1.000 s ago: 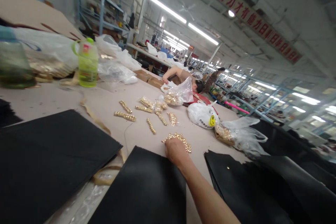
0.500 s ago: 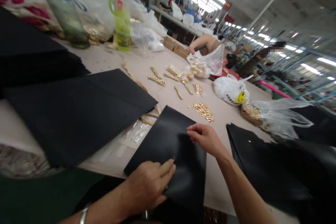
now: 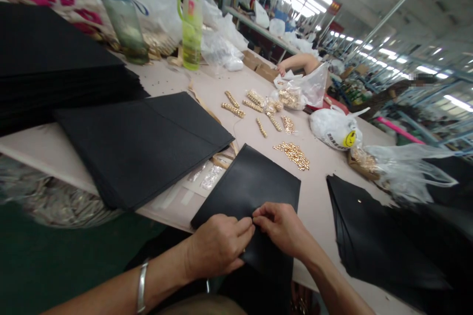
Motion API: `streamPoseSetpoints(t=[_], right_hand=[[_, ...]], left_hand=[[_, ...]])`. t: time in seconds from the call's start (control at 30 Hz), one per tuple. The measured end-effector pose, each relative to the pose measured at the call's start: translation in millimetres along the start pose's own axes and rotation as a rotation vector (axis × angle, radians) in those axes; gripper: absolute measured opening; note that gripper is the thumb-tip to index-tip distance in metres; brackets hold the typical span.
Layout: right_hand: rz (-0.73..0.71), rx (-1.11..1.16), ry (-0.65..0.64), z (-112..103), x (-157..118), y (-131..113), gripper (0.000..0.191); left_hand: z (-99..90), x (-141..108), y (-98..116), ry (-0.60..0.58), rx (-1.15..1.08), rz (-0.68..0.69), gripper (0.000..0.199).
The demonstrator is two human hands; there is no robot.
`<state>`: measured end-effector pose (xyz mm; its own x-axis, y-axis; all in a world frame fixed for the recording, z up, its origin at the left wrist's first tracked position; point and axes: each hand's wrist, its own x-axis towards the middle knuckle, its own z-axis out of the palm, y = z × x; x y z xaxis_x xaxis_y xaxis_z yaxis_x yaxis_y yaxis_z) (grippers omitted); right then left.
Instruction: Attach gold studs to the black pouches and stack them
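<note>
A black leather-like sheet (image 3: 258,177) lies at the table's front edge, its near part hanging over toward my lap. My left hand (image 3: 223,243), with a silver bangle on the wrist, grips the sheet's near left part, fingers curled on top. A small gold glint shows by those fingers. My right hand (image 3: 279,226) rests over the sheet's middle in a pinch, its fingertips meeting the left ones. Whatever it pinches is too small to make out. Beyond the sheet lies a loose pile of small gold metal pieces (image 3: 294,155).
Stacked black sheets (image 3: 148,147) lie left, others (image 3: 369,221) right. Stacked gold pieces (image 3: 232,110) stand further back. A green bottle (image 3: 191,34), a grey-green bottle (image 3: 125,24) and a white plastic bag (image 3: 328,128) stand around. Another person's arm (image 3: 301,63) reaches in at the back.
My right hand has come down and toward me, from above the sheet to my left fingertips. My left hand stays on the sheet. The view has shifted, moving things rightward.
</note>
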<state>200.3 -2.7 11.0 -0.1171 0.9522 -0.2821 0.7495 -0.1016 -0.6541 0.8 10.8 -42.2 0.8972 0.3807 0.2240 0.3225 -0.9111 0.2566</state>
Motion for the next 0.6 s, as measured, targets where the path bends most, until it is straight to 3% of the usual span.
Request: streamPoseSetpoints(t=[0.6], right_hand=[[0.333, -0.071, -0.276, -16.3, 37.1, -22.8, 0.003]], left_hand=[[-2.8, 0.0, -0.4, -0.084, -0.079, 0.013, 0.060]])
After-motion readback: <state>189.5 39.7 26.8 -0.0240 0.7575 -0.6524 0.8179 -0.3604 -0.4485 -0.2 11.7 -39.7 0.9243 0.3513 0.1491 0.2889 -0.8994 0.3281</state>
